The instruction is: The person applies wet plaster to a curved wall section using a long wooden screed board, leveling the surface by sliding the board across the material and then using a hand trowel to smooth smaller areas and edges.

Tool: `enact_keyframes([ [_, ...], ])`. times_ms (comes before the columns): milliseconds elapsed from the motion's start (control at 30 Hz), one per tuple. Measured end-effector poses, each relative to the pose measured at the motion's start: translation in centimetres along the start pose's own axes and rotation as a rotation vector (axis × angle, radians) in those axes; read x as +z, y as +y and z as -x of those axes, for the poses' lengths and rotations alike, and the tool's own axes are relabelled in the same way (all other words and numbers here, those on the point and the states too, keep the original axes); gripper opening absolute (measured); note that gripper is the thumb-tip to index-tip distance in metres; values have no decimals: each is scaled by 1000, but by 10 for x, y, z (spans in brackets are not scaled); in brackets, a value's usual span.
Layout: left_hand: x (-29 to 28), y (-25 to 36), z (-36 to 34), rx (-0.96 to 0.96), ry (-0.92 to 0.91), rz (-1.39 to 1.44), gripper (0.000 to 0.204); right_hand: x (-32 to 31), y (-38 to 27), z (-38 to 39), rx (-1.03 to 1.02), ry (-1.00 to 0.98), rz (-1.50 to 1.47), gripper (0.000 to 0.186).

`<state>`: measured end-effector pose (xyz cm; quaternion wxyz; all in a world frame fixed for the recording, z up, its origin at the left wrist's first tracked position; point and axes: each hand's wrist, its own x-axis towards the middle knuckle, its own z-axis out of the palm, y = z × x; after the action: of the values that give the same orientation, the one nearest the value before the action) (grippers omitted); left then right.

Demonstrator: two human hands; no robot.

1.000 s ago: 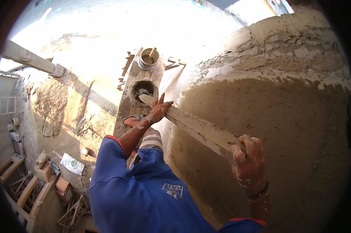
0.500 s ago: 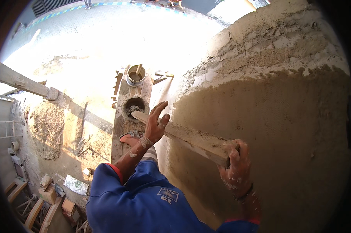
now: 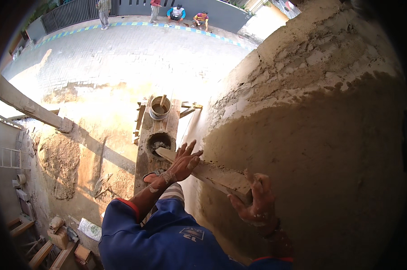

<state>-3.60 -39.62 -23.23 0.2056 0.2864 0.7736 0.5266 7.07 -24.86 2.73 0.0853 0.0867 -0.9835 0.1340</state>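
A long wooden board [image 3: 219, 176] with wet mortar along its upper face lies aslant before the plastered wall. My right hand [image 3: 256, 203] is closed around its near right end, the thumb below. Over the board's farther part, my left hand [image 3: 185, 163] is open, fingers spread; whether the palm touches the wood I cannot tell. The board's far tip reaches the rim of a dark bucket [image 3: 160, 142] with grey mortar in it. Wet brown plaster [image 3: 293, 148] covers the lower wall beside my right hand.
Both buckets stand on a plank platform [image 3: 143, 164], the farther a white bucket [image 3: 156, 113] with a wooden handle sticking out. My sandalled foot [image 3: 152, 177] is on the planks. Left are a sand heap [image 3: 57, 164] and a timber beam [image 3: 30, 105]. Several people are across the paved road [image 3: 136, 49].
The view has tilted up, showing more road and people. My right hand has drawn the board's near end leftward. My left hand's fingers have spread and come down over the board.
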Motion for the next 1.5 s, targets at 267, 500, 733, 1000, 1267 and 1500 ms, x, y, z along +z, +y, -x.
enact_keyframes([
  [267, 69, -275, -14, -1046, 214, 768, 60, -50, -36, -21, -144, 46, 4, 38],
  [500, 113, -179, 9, -1094, 300, 1892, 54, -182, -43, 128, 228, 250, 382, 43],
  [733, 160, -117, -23, -930, 156, 1779, 32, -207, -40, 391, 760, 593, 782, 53],
  [1000, 207, 48, -99, -788, 309, 1070, 47, -120, -70, 543, 992, 729, 273, 43],
  [1267, 252, 179, -112, -592, 83, 797, 57, -28, -77, 629, 1199, 169, 1421, 45],
  [1500, 295, 196, -145, -480, 52, 712, 55, 54, -30, 639, 1191, 266, 1229, 43],
])
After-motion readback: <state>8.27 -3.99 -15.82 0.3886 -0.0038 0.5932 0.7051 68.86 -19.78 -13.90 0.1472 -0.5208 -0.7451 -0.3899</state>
